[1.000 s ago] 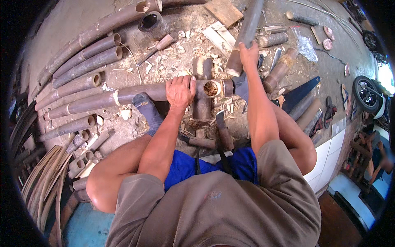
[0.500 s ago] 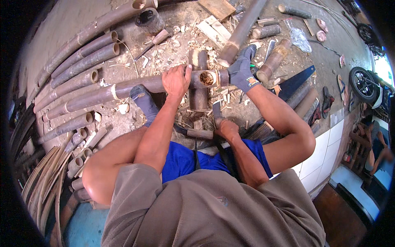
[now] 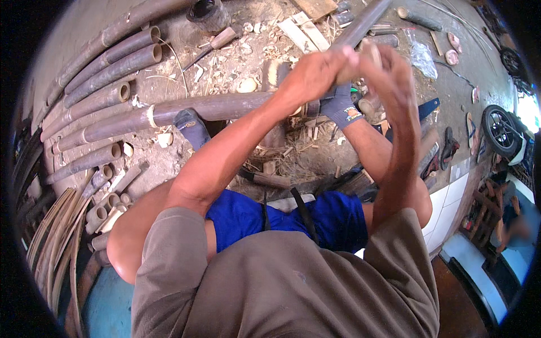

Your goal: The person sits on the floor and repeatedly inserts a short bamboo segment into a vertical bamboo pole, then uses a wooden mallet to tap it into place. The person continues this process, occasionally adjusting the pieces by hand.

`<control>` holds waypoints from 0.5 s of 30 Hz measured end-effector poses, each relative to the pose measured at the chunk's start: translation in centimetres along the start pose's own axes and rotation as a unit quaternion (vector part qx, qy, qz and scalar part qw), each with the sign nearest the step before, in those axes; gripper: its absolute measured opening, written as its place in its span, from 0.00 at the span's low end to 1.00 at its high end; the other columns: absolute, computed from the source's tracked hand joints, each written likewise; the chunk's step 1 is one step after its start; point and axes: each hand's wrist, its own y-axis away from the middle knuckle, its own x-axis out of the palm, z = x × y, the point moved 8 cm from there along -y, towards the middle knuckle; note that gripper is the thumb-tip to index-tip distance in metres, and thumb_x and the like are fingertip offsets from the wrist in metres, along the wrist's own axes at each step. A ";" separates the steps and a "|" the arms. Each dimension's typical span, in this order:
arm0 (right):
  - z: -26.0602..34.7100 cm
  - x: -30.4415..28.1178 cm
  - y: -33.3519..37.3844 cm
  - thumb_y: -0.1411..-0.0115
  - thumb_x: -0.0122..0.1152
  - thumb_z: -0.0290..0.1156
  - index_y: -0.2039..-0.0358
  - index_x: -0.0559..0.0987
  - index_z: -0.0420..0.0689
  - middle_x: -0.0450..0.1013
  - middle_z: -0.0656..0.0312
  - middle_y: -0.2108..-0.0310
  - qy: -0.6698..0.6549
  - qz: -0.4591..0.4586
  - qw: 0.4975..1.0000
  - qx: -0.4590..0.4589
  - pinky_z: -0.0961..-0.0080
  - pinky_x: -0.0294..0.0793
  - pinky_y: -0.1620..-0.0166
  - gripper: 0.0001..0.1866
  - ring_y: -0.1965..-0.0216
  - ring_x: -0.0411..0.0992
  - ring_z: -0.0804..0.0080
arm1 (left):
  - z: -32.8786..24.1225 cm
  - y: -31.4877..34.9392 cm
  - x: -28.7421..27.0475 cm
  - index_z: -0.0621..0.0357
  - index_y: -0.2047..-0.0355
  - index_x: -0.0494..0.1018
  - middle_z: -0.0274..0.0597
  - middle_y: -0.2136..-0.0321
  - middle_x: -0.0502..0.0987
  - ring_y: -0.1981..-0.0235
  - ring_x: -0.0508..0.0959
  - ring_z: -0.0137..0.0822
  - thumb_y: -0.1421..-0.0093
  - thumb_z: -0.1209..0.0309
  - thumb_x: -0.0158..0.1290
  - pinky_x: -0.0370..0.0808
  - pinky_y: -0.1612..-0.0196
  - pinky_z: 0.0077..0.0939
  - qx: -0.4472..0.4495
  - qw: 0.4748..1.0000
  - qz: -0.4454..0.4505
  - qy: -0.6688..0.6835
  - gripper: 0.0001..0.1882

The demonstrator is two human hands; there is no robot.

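We see the person's left hand [image 3: 331,67] and right hand [image 3: 390,73] raised close together at the far right, by a dark tube [image 3: 366,23]. The fingers seem curled, but blur hides them; we cannot tell on what they close. The long brown pole [image 3: 211,108] lies from left to middle, below the left forearm [image 3: 236,147].

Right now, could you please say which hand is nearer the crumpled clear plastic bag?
Right. The right hand appears left of the bag; the left hand, farther left.
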 end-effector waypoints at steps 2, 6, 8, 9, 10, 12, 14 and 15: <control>0.2 3.1 -4.0 0.42 0.75 0.51 0.50 0.81 0.34 0.81 0.54 0.61 -0.120 -0.045 0.990 -0.060 0.71 0.77 0.54 0.33 0.59 0.77 0.69 | 1.1 -0.8 -2.7 0.68 0.68 0.81 0.55 0.78 0.79 0.71 0.81 0.44 0.26 0.33 0.29 0.76 0.62 0.47 -0.031 0.991 -0.132 0.002 0.48; -2.9 15.4 -8.8 0.39 0.71 0.43 0.49 0.80 0.33 0.81 0.55 0.59 -0.335 -0.002 0.941 -0.045 0.71 0.78 0.53 0.27 0.58 0.77 0.70 | 8.1 -0.4 -3.5 0.68 0.64 0.79 0.54 0.74 0.81 0.70 0.81 0.44 0.26 0.33 0.25 0.76 0.63 0.46 -0.181 0.945 -0.223 0.154 0.48; -2.9 19.5 -9.7 0.40 0.70 0.40 0.50 0.80 0.32 0.80 0.55 0.58 -0.267 0.077 0.959 -0.053 0.71 0.79 0.54 0.26 0.58 0.78 0.69 | 13.2 0.6 -3.1 0.66 0.60 0.77 0.44 0.75 0.79 0.73 0.79 0.38 0.25 0.33 0.24 0.74 0.68 0.39 -0.176 0.896 -0.309 0.266 0.47; -3.0 21.1 -10.2 0.41 0.70 0.40 0.50 0.80 0.32 0.81 0.54 0.58 -0.199 0.112 0.972 -0.063 0.70 0.79 0.53 0.26 0.58 0.78 0.69 | 14.4 0.9 -3.1 0.65 0.58 0.76 0.39 0.76 0.78 0.74 0.78 0.35 0.25 0.33 0.23 0.74 0.71 0.36 -0.171 0.864 -0.348 0.320 0.46; -3.3 22.4 -10.8 0.42 0.69 0.40 0.51 0.80 0.32 0.81 0.53 0.58 -0.130 0.144 0.978 -0.073 0.69 0.79 0.53 0.26 0.58 0.78 0.68 | 15.6 0.7 -2.6 0.63 0.58 0.76 0.36 0.77 0.76 0.77 0.76 0.33 0.25 0.33 0.23 0.72 0.74 0.34 -0.176 0.837 -0.368 0.366 0.45; -5.1 24.3 -12.8 0.45 0.67 0.45 0.50 0.79 0.28 0.80 0.38 0.55 -0.043 0.155 0.985 -0.069 0.63 0.79 0.48 0.32 0.53 0.80 0.51 | 17.0 0.6 -1.4 0.59 0.58 0.74 0.32 0.80 0.72 0.82 0.72 0.29 0.26 0.32 0.23 0.68 0.80 0.29 -0.186 0.771 -0.405 0.455 0.43; -7.1 24.6 -13.5 0.46 0.64 0.49 0.49 0.78 0.25 0.78 0.28 0.53 -0.011 0.154 0.987 -0.038 0.58 0.79 0.47 0.37 0.50 0.80 0.37 | 17.7 -0.2 -0.4 0.57 0.63 0.74 0.34 0.80 0.72 0.85 0.70 0.29 0.27 0.30 0.24 0.65 0.83 0.30 -0.206 0.795 -0.340 0.459 0.43; -8.4 24.1 -14.0 0.45 0.65 0.47 0.52 0.78 0.27 0.78 0.38 0.58 -0.038 0.134 0.990 -0.019 0.62 0.78 0.53 0.33 0.56 0.78 0.49 | 17.4 -0.6 -0.1 0.56 0.66 0.73 0.35 0.81 0.72 0.86 0.69 0.29 0.27 0.29 0.24 0.64 0.85 0.30 -0.213 0.806 -0.306 0.460 0.43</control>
